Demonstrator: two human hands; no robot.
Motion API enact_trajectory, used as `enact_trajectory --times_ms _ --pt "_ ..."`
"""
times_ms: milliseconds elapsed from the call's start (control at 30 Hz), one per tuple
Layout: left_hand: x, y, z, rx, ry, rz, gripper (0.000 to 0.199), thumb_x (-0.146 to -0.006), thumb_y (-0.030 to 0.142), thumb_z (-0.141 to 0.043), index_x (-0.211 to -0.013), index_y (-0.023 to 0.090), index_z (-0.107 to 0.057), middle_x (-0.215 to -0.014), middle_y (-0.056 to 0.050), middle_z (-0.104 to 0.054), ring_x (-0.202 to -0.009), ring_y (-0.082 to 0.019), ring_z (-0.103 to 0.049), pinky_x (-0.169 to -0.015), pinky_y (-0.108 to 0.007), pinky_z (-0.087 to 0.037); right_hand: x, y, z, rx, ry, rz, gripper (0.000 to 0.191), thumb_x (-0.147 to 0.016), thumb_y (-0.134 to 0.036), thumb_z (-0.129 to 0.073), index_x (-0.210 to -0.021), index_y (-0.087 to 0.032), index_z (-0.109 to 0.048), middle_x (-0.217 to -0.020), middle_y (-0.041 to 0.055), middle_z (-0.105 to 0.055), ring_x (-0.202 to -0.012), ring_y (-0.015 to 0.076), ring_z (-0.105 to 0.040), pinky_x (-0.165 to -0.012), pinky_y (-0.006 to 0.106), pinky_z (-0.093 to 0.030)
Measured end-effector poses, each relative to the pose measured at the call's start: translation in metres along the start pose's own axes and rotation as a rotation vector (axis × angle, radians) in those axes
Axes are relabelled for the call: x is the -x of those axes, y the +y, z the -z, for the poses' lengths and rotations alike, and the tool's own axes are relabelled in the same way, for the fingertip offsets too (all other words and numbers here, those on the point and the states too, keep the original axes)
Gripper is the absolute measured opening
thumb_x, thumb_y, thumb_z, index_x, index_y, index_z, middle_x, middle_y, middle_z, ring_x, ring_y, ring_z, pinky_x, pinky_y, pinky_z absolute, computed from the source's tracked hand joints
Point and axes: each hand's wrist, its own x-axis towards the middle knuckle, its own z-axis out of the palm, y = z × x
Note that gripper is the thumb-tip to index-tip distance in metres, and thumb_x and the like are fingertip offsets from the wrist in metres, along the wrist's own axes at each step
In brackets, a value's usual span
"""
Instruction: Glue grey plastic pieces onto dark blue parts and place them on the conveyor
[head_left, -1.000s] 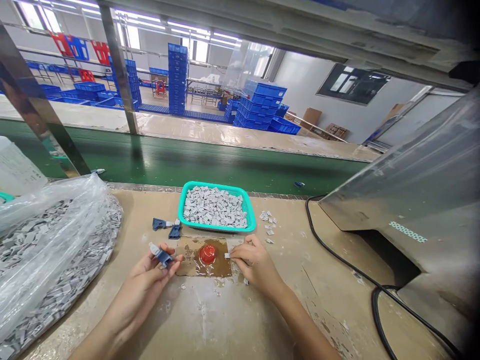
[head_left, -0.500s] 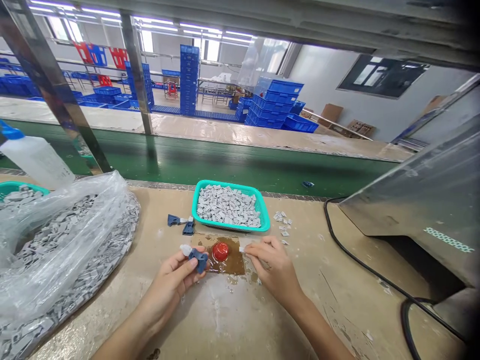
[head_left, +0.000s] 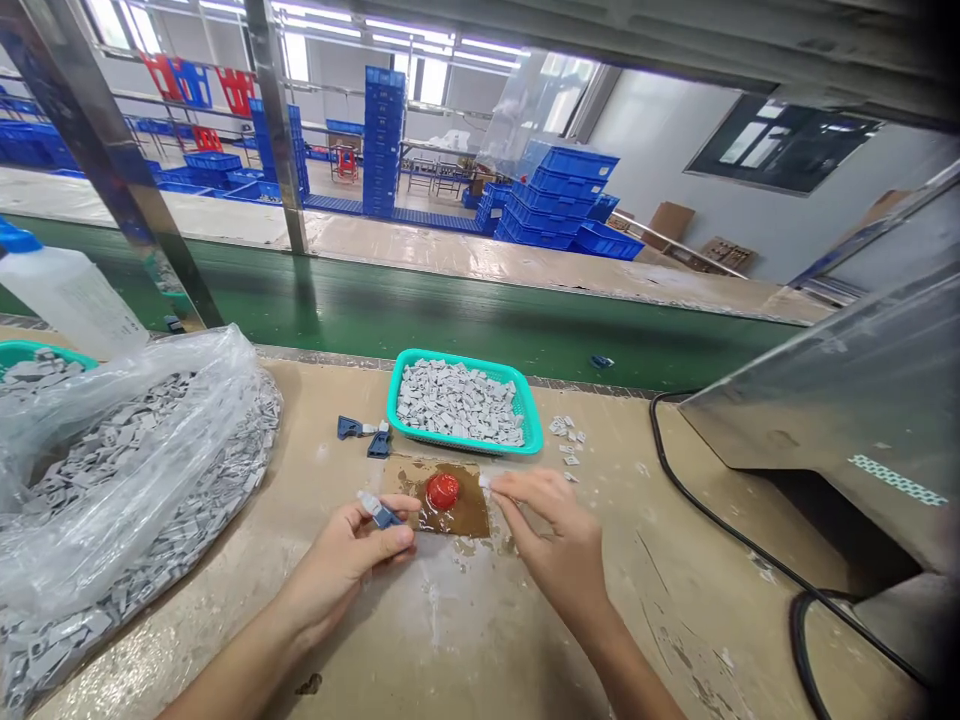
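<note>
While bag of grey pieces (head_left: 67,510) slumps at left, green basket (head_left: 532,422) sits straight ahead, likely for reach. Hands apart: left hand (head_left: 356,548) and right hand (head_left: 561,520) flank wet brown board (head_left: 471,515), red dome (head_left: 442,491) on it. Left pinches blue part (head_left: 382,515), pale end outward, perhaps keeping that end free; right pinches pale piece (head_left: 484,482) by board's right edge. Bag runs out of frame; fingers hide much of blue part; pale piece too small to read.

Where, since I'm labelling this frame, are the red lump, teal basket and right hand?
Red lump (head_left: 442,491), head view: its middle.
Teal basket (head_left: 531,421), head view: its right rim.
Right hand (head_left: 559,522), head view: back of the hand.
</note>
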Motion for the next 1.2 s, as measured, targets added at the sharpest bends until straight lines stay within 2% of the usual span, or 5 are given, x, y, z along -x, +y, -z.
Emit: enact_trajectory --times_ms 133,533,867,1033,1200 --pt "0.002 0.0 -0.002 0.047 -0.139 -0.028 0.033 -0.068 0.022 -0.066 -0.1 0.014 -0.062 -0.092 -0.008 -0.064 -0.091 -0.015 -0.058 -0.088 -0.026 -0.04 -0.001 -0.035 -0.003 -0.322 0.049 -0.187 0.012 -0.076 -0.013 -0.057 -0.083 -0.022 -0.063 -0.081 0.0029 -0.062 -0.076 0.0155 -0.058 -0.066 0.028 -0.049" --pt "0.004 0.0 -0.003 -0.078 -0.16 -0.122 0.028 -0.067 0.022 -0.065 -0.095 0.016 -0.064 -0.098 -0.007 -0.065 -0.096 -0.017 -0.054 -0.089 -0.026 -0.036 -0.002 -0.052 -0.014 -0.444 -0.134 -0.07 0.016 -0.077 -0.011 -0.054 -0.083 -0.02 -0.065 -0.078 0.0041 -0.06 -0.072 0.0141 -0.058 -0.063 0.026 -0.05" --pt "0.007 -0.009 -0.016 0.148 0.061 -0.168 0.046 -0.071 0.033 -0.061 -0.114 0.02 -0.051 -0.095 -0.005 -0.06 -0.084 -0.015 -0.055 -0.078 -0.026 -0.04 0.01 -0.069 -0.022 -0.346 -0.375 0.014 0.039 -0.077 -0.011 -0.049 -0.115 -0.017 -0.051 -0.111 0.01 -0.045 -0.105 0.0177 -0.045 -0.088 0.032 -0.045" --pt "-0.002 0.028 -0.007 0.005 0.109 -0.405 0.045 -0.073 0.035 -0.058 -0.113 0.018 -0.046 -0.07 0.001 -0.05 -0.06 -0.008 -0.045 -0.055 -0.02 -0.035 -0.033 -0.018 -0.008 -0.279 -0.282 0.056 0.026 -0.08 -0.015 -0.048 -0.105 -0.019 -0.055 -0.1 0.0054 -0.057 -0.092 0.0154 -0.053 -0.083 0.032 -0.046" --pt "-0.069 0.097 0.025 -1.024 0.276 -0.628 0.032 -0.084 0.035 -0.029 -0.107 0.015 -0.043 -0.07 -0.001 -0.048 -0.061 -0.011 -0.046 -0.059 -0.024 -0.038 -0.086 0.07 -0.013 0.179 -0.42 -0.094 0.028 -0.067 -0.001 -0.05 -0.089 -0.013 -0.063 -0.093 0.0108 -0.061 -0.076 0.0199 -0.057 -0.07 0.034 -0.047"
